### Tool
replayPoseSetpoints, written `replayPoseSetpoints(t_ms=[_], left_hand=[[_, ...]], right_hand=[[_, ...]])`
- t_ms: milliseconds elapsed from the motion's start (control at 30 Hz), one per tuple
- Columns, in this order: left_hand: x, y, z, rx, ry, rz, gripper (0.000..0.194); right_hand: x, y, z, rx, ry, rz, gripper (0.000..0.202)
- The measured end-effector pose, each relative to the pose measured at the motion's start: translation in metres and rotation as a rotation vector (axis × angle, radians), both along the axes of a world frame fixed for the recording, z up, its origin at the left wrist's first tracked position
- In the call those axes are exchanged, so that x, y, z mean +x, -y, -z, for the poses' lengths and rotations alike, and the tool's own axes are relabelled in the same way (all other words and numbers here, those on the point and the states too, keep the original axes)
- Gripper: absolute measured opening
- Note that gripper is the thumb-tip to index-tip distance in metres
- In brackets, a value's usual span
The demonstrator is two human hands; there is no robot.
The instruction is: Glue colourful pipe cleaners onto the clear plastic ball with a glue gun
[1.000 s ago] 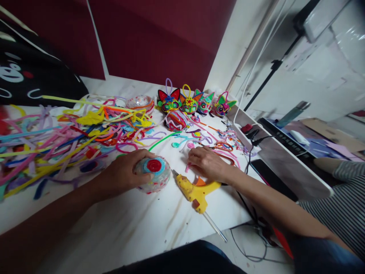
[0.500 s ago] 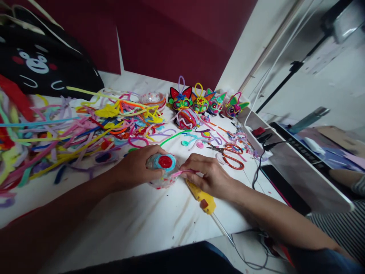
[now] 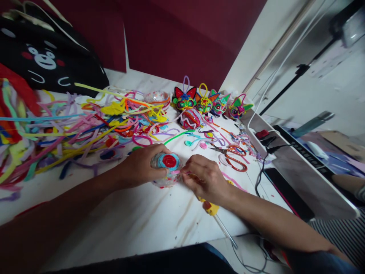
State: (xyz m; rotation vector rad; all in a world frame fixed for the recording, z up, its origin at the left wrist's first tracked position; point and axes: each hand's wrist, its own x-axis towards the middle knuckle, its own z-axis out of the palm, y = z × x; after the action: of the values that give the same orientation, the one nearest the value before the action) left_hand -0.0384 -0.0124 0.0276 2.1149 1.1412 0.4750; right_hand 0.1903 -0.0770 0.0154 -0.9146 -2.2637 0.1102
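My left hand (image 3: 142, 164) is closed round the left side of a clear plastic ball (image 3: 164, 183) on the white table. Facing up on the ball is a round coil (image 3: 170, 161) of pipe cleaner, red in the middle with light blue around it. At the ball's right edge, my right hand (image 3: 204, 178) pinches a pink pipe cleaner (image 3: 175, 172), whose end lies against the blue ring. A pink length also shows behind that hand. Partly hidden under the right hand lies a yellow glue gun (image 3: 211, 208) with a clear glue stick at its rear.
Red-handled scissors (image 3: 234, 156) lie beyond my right hand. A heap of coloured pipe cleaners (image 3: 94, 125) covers the left. Several decorated cat-eared balls (image 3: 185, 99) stand at the back, near a striped ball (image 3: 190, 119). A black phone (image 3: 288, 193) and another person's arm (image 3: 348, 185) are at right.
My right fingers have drawn in closer to the ball, and less of the pink pipe cleaner shows between them and the coil. The whole view has shifted slightly.
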Motion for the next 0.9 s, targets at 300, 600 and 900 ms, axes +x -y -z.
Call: replayPoseSetpoints(t_ms=[300,600,900], left_hand=[[-0.003,-0.001,0.003,0.029,-0.002,0.021,0.042],[-0.008,-0.005,0.01,0.021,0.034,0.035,0.047],[-0.005,0.0,0.008,0.011,0.011,-0.015,0.053]], right_hand=[[-0.004,0.003,0.001,0.125,0.074,0.039,0.023],[-0.007,0.003,0.001,0.158,0.109,0.05,0.028],[-0.008,-0.001,0.002,0.14,0.134,0.07,0.032]])
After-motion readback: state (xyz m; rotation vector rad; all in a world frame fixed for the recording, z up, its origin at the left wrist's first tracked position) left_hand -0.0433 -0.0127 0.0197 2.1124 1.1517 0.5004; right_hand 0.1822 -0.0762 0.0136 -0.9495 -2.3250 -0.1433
